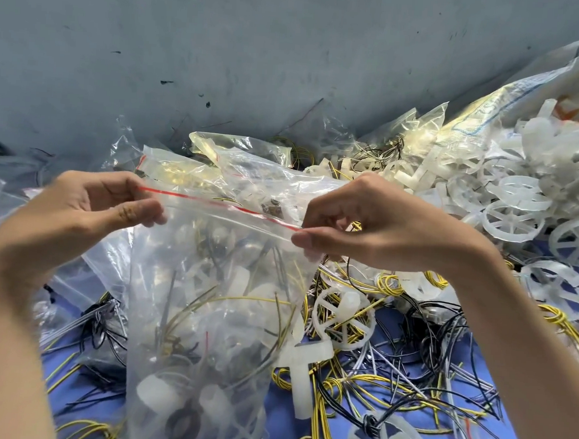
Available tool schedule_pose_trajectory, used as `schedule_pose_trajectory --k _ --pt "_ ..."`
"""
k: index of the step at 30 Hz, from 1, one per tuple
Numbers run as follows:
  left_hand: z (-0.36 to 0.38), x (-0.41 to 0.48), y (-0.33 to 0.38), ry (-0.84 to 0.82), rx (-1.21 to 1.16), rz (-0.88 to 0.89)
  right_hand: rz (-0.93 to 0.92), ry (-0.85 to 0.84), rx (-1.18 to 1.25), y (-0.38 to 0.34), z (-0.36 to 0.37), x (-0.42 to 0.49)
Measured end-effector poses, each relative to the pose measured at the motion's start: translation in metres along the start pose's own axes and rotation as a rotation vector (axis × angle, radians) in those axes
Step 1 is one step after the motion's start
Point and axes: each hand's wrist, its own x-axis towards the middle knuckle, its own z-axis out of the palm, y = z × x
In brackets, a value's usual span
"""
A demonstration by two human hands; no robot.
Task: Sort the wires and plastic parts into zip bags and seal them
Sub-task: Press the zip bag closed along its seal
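A clear zip bag point(207, 316) with a red line along its mouth hangs in front of me, filled with wires and white plastic parts. My left hand point(102, 208) pinches the left end of the zip strip between thumb and fingers. My right hand point(365, 224) pinches the right end the same way. The strip is stretched between them. Loose yellow, black and white wires point(390, 371) and white plastic wheel-shaped parts point(343, 319) lie on the blue surface below.
Several other filled clear bags point(251, 159) are piled behind the held one. A heap of white plastic wheels point(520, 199) fills the right side beside a large woven sack point(491, 106). A grey wall point(224, 45) stands behind.
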Motion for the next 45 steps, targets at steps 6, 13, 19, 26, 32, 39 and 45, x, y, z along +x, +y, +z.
schedule_pose_trajectory --k 6,13,19,26,32,39,45 --pt "0.006 0.003 -0.001 0.007 -0.037 -0.012 0.001 0.012 -0.050 0.001 0.009 0.004" --pt "0.009 0.005 0.003 0.009 -0.076 0.043 0.031 -0.065 0.096 0.001 0.002 0.000" --pt "0.012 0.007 0.004 0.014 -0.077 0.032 0.092 -0.106 0.101 0.004 0.002 0.001" --pt "0.014 0.007 0.005 0.022 -0.039 0.089 0.071 -0.015 -0.030 0.008 0.003 0.002" --pt "0.020 0.011 0.006 -0.001 -0.142 0.067 0.044 -0.002 -0.077 0.009 0.003 0.002" --pt "0.022 0.011 0.010 -0.066 -0.089 0.083 0.047 -0.037 0.003 0.006 0.010 0.006" --pt "0.025 0.015 0.009 -0.008 -0.001 0.166 0.032 0.036 -0.031 0.006 0.010 0.006"
